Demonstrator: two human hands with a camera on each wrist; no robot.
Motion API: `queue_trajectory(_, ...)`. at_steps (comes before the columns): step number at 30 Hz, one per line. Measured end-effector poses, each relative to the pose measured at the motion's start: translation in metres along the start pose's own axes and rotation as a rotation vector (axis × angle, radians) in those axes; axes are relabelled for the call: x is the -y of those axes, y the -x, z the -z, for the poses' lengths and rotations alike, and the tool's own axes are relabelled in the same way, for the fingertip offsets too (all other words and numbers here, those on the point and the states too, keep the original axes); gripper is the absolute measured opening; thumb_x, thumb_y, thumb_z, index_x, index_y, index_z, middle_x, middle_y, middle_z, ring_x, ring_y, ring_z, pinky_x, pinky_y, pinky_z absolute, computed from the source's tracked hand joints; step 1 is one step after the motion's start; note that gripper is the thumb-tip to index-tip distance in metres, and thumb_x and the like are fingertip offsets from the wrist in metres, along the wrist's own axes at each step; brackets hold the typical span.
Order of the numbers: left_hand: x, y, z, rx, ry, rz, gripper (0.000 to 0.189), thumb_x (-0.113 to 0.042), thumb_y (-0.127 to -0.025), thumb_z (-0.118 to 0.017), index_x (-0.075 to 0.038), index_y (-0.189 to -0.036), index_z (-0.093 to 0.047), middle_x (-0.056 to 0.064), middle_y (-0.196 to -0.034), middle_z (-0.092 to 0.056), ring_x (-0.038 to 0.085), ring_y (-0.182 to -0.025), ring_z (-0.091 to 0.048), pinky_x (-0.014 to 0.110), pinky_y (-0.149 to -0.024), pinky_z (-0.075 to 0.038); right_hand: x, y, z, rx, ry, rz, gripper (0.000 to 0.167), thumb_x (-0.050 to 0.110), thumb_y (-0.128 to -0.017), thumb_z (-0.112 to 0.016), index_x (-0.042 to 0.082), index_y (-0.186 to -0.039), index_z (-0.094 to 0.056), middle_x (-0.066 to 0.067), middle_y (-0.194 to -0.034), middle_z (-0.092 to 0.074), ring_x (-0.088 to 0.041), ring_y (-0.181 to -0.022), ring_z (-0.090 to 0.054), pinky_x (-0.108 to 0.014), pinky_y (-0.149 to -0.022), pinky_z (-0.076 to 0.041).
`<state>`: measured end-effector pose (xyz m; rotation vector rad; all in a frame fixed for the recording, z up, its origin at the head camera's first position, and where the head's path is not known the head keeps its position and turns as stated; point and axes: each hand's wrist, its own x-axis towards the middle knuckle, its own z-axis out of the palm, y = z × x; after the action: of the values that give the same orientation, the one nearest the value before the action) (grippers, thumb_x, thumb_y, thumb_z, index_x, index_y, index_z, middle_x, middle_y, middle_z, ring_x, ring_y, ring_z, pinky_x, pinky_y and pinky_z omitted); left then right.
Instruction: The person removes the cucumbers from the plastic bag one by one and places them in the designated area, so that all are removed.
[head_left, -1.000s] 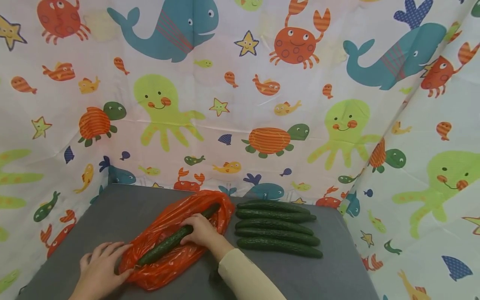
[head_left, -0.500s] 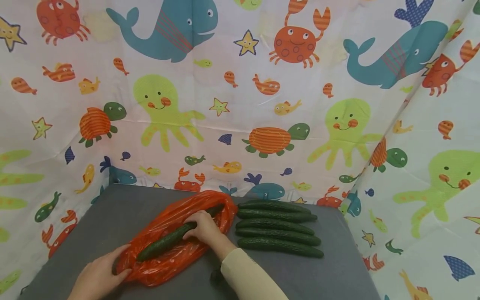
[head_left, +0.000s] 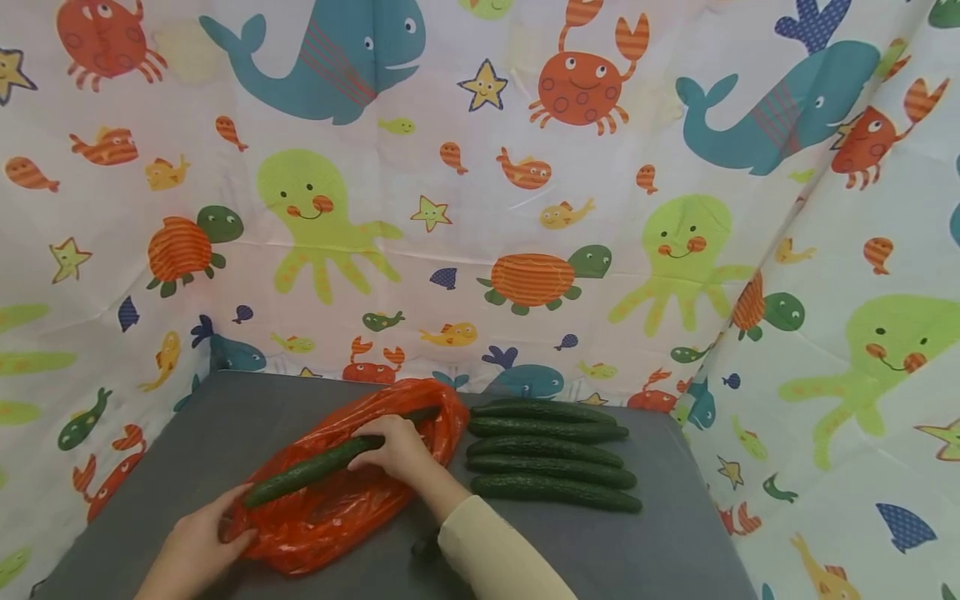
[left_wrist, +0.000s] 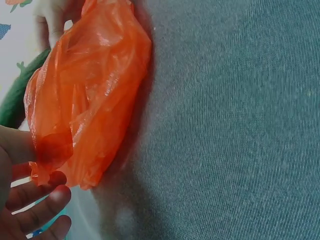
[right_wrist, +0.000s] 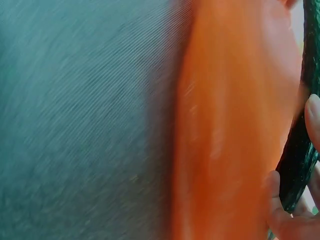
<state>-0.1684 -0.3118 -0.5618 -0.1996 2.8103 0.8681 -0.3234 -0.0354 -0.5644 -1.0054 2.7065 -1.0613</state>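
My right hand (head_left: 397, 450) grips a long dark green cucumber (head_left: 303, 475) near its middle. The cucumber slants across the mouth of a thin red-orange plastic bag (head_left: 330, 525), its far end inside the bag's far side and its near end over the near rim. At the bag's near left end, my left hand (head_left: 197, 540) pinches the edge; the thumb shows through the film in the left wrist view, beside the crumpled bag (left_wrist: 95, 100). In the right wrist view, fingers and thumb lie round the cucumber (right_wrist: 299, 155), alongside the blurred orange film.
Right of the bag, several cucumbers (head_left: 551, 462) lie side by side on the grey table (head_left: 675, 533). Part of another dark green thing (head_left: 426, 546) shows beside my right sleeve (head_left: 498, 550). A curtain (head_left: 465, 225) printed with sea animals surrounds the table's back and sides.
My left hand's spread fingers have drawn in on the bag's edge. The gripped cucumber's near end has risen out of the bag and shifted left, over the rim.
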Motion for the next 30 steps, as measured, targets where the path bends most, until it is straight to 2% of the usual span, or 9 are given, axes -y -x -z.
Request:
queue_trajectory(7, -0.004, 0.003, -0.002, -0.033, -0.03, 0.008, 0.077, -0.044, -0.081, -0.082, 0.014, -0.126, -0.057, 0.02, -0.099, -0.072, 0.034, -0.088, -0.069, 0.052, -0.073, -0.058, 0.024, 0.003, 0.009, -0.02, -0.068, 0.023, 0.046, 0.041, -0.074, -0.088, 0.028, -0.117, -0.078, 0.023, -0.109, -0.072, 0.002, -0.107, -0.062, -0.02, -0.096, -0.05)
queue_trajectory(10, -0.005, 0.004, -0.004, -0.037, -0.037, 0.013, 0.076, -0.045, -0.082, -0.081, 0.013, -0.126, -0.058, 0.018, -0.097, -0.072, 0.034, -0.087, -0.069, 0.051, -0.072, -0.058, 0.033, 0.005, 0.013, -0.032, -0.065, 0.03, 0.045, 0.041, -0.074, -0.087, 0.033, -0.117, -0.077, 0.024, -0.11, -0.072, 0.003, -0.108, -0.062, -0.019, -0.096, -0.05)
queue_trajectory(13, -0.005, 0.004, -0.006, -0.051, -0.033, -0.009, 0.075, -0.044, -0.083, -0.081, 0.01, -0.129, -0.057, 0.018, -0.099, -0.071, 0.033, -0.087, -0.068, 0.051, -0.071, -0.058, 0.04, 0.007, 0.018, -0.048, -0.053, 0.036, 0.044, 0.041, -0.075, -0.087, 0.035, -0.117, -0.076, 0.024, -0.111, -0.072, 0.003, -0.109, -0.062, -0.019, -0.097, -0.049)
queue_trajectory(20, -0.003, 0.006, -0.008, -0.104, -0.023, -0.071, 0.068, -0.036, -0.084, -0.081, 0.005, -0.133, -0.057, 0.015, -0.102, -0.07, 0.031, -0.089, -0.067, 0.048, -0.07, -0.056, 0.052, 0.015, 0.03, -0.092, -0.021, 0.077, 0.045, 0.037, -0.075, -0.088, 0.033, -0.118, -0.076, 0.019, -0.111, -0.073, -0.001, -0.11, -0.062, -0.02, -0.098, -0.049)
queue_trajectory(23, -0.003, 0.005, -0.008, -0.112, -0.015, -0.077, 0.068, -0.034, -0.083, -0.082, 0.003, -0.134, -0.057, 0.015, -0.104, -0.07, 0.028, -0.087, -0.066, 0.044, -0.067, -0.055, 0.054, 0.019, 0.035, -0.118, -0.003, 0.074, 0.046, 0.037, -0.074, -0.088, 0.032, -0.118, -0.077, 0.018, -0.112, -0.073, -0.003, -0.111, -0.062, -0.023, -0.099, -0.049)
queue_trajectory(26, -0.003, 0.004, -0.005, -0.099, -0.007, -0.062, 0.071, -0.035, -0.082, -0.084, 0.003, -0.135, -0.056, 0.017, -0.108, -0.068, 0.025, -0.086, -0.064, 0.042, -0.066, -0.053, 0.053, 0.023, 0.039, -0.158, 0.004, 0.068, 0.046, 0.039, -0.074, -0.088, 0.031, -0.117, -0.077, 0.017, -0.113, -0.074, -0.005, -0.111, -0.062, -0.026, -0.101, -0.049)
queue_trajectory(30, -0.002, 0.0, -0.003, -0.036, -0.023, -0.021, 0.081, -0.046, -0.082, -0.082, 0.008, -0.135, -0.053, 0.023, -0.112, -0.066, 0.026, -0.087, -0.065, 0.045, -0.068, -0.055, 0.045, 0.033, 0.047, -0.205, -0.012, 0.038, 0.045, 0.04, -0.075, -0.086, 0.03, -0.118, -0.077, 0.016, -0.113, -0.073, -0.008, -0.114, -0.06, -0.032, -0.102, -0.049)
